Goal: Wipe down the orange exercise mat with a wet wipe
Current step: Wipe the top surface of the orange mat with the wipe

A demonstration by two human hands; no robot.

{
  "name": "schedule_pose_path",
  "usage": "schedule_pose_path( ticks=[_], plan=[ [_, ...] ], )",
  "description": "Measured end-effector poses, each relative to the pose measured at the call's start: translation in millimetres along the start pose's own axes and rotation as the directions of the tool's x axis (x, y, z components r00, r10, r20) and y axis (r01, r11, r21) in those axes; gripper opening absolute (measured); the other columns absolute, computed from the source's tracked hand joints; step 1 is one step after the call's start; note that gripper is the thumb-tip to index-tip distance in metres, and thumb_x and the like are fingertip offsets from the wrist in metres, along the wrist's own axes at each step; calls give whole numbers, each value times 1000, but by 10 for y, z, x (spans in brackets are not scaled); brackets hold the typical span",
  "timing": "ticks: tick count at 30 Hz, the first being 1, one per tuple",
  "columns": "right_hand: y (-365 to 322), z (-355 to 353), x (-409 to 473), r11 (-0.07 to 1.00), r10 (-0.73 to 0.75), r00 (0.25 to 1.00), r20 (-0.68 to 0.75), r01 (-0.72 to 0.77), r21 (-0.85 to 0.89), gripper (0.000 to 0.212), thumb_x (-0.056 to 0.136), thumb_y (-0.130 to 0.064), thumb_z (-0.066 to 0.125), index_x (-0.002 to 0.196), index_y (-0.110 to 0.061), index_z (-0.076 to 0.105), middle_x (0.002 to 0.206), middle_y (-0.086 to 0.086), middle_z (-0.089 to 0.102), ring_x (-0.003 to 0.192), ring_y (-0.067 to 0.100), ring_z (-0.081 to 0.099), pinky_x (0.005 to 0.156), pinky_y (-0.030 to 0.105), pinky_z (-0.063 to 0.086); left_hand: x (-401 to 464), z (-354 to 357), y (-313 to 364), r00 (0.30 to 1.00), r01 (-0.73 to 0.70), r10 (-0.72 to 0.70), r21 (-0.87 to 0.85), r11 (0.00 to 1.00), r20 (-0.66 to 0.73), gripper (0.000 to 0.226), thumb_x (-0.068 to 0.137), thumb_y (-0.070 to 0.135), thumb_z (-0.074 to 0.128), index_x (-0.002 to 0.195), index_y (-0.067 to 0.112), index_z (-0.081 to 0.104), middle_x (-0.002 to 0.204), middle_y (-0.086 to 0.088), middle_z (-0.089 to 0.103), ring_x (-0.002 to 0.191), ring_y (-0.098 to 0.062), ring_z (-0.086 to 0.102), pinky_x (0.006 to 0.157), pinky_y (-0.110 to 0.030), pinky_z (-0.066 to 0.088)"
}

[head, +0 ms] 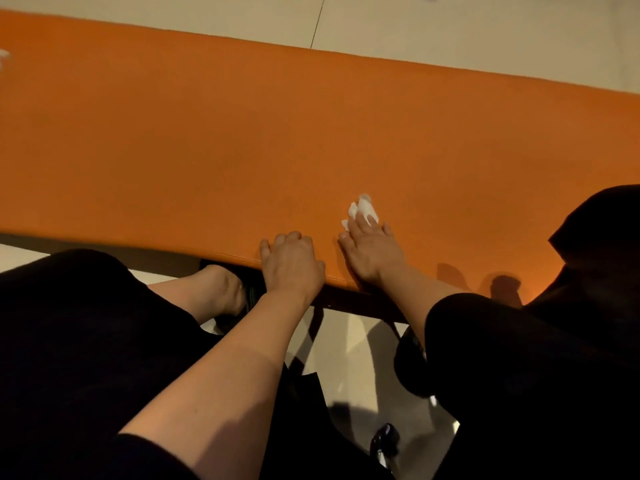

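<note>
The mat point(242, 140) is bright orange all over, with no pattern. The wet wipe point(362, 207) near its front edge is white. The sleeves point(502, 358) are black. The floor point(450, 26) is pale cream.

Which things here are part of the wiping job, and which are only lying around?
Job: orange mat; wet wipe under right hand; left hand resting on the mat's near edge.
Not job: black shoe; pale floor.

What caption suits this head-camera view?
Right hand presses a white wet wipe onto the orange padded exercise mat; left hand braces its edge.
</note>
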State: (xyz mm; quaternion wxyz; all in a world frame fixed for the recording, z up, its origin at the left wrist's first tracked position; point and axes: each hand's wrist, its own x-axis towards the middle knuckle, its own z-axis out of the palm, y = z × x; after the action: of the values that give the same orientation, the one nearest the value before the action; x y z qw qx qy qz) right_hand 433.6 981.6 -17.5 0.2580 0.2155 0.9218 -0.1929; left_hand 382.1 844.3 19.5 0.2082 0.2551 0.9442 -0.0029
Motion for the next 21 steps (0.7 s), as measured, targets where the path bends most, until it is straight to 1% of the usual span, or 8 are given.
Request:
schedule_pose_path(
  ticks=[2, 5, 7, 9, 11, 15, 19, 21],
  plan=[
    [-203, 22, -103, 998, -51, 999, 11, 50, 37, 58, 105, -43, 12, 156, -14, 8, 163, 5, -5, 150, 21, -5, 119, 39, -7, -70, 32, -23, 1000, -9, 8, -31, 999, -18, 32, 95, 38, 50, 120, 19, 58, 139, 0, 48, 129, -22, 39, 116, -47, 16],
    [-513, 15, -157, 972, -222, 975, 28, 219, 87, 54, 106, -37, 16, 156, -17, 11, 163, 3, -3, 150, 18, -3, 119, 36, -7, -154, 58, -130, 998, 22, -27, -91, 996, -57, 35, 97, 29, 45, 130, 20, 53, 145, 2, 44, 133, -21, 36, 117, -47, 15],
    [-529, 26, -217, 962, -264, 964, 17, 262, 79, 52, 106, -36, 18, 156, -19, 13, 163, 2, -1, 150, 16, -2, 120, 38, -7, -208, 48, -207, 998, 28, -34, -99, 995, -57, 31, 97, 27, 46, 126, 20, 55, 145, 3, 45, 133, -21, 37, 117, -47, 16],
    [-393, 56, -349, 972, -229, 973, -6, 229, 42, 52, 106, -36, 18, 156, -20, 15, 163, 1, 2, 150, 16, 1, 120, 39, -7, -259, 4, -252, 999, 11, -14, -87, 996, -31, 25, 97, 25, 47, 119, 19, 58, 146, 2, 44, 133, -21, 37, 117, -48, 15],
    [-207, 116, -542, 992, -124, 990, -75, 124, 6, 52, 106, -36, 18, 155, -20, 18, 163, 0, 7, 150, 17, 4, 120, 39, -6, -312, -41, -273, 1000, -5, 5, -84, 996, -4, 22, 98, 24, 48, 115, 18, 59, 147, 2, 43, 134, -22, 36, 117, -48, 15],
    [-234, 264, -859, 997, 79, 979, -190, -82, -5, 54, 106, -37, 17, 155, -15, 16, 163, 4, 7, 150, 21, 4, 120, 39, -5, -428, -40, -294, 998, -50, 53, -94, 994, 36, 35, 99, 23, 46, 132, 17, 50, 154, 0, 33, 140, -21, 29, 118, -48, 13],
    [-713, 375, -914, 992, -124, 985, -122, 127, 16, 55, 106, -33, 23, 155, -12, 12, 163, 6, 0, 150, 22, -3, 119, 36, -7, -551, 9, -338, 994, -71, 82, -145, 987, 73, 52, 98, 22, 47, 148, 18, 34, 159, -1, 21, 147, -18, 17, 120, -46, 5],
    [-803, 423, -927, 986, -164, 980, -109, 167, 15, 57, 105, -30, 27, 156, -12, 7, 163, 5, -4, 150, 20, -7, 119, 35, -8, -591, 32, -367, 990, -92, 107, -157, 983, 91, 56, 99, 22, 45, 151, 19, 27, 161, 0, 17, 148, -17, 11, 121, -46, 4]
  ],
)
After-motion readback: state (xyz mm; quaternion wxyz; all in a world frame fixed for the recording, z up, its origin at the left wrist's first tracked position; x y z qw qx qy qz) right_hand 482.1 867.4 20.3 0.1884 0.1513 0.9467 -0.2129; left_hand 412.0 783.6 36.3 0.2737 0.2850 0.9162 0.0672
